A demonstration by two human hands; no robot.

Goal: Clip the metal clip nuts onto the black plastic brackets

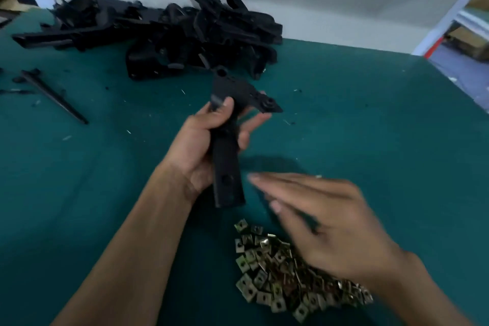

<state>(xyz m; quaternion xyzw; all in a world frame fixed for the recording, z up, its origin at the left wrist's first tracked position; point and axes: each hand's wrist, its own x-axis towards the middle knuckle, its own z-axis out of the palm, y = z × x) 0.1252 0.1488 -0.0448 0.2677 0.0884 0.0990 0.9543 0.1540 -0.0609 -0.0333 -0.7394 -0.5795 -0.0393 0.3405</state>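
My left hand (203, 145) grips a black plastic bracket (228, 167) around its middle and holds it upright above the table; the bracket's wider forked end points away from me. A small metal piece shows on the bracket beside my thumb. My right hand (325, 222) hovers blurred over a pile of brass-coloured metal clip nuts (267, 275), with fingers stretched out flat toward the bracket's lower end. Nothing is visible in the right hand.
A big heap of black plastic brackets (169, 32) lies at the back of the green table (383, 127). A thin black strip (53, 95) and small scraps lie at the left. A white wall and a frame post (449, 10) stand behind.
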